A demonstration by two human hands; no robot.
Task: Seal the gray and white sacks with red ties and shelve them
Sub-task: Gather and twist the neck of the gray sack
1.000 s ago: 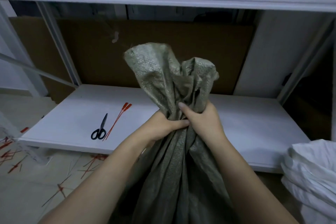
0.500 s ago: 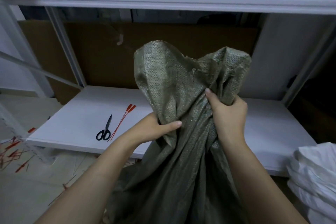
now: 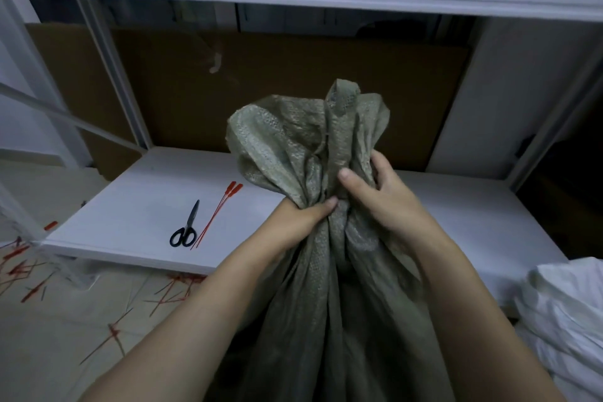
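Gray woven cloth is bunching tight now: the gray sack (image 3: 293, 140) stands in the middle, in front of the low white shelf (image 3: 473, 206), and its mouth, flared wide half a second ago, is drawn into a narrower crown. The right hand (image 3: 385, 202) has dropped from the far right flap to sit just beside the left hand (image 3: 301, 217), and both are clamped round the neck. I'd call the neck gathered and ready for tying, but there's no tie on it yet. The red ties (image 3: 217, 215) lie untouched on the shelf to the left, beside the scissors (image 3: 186, 227), so one hand will likely have to let go and reach. The white sack (image 3: 567, 320) waits at the near right.
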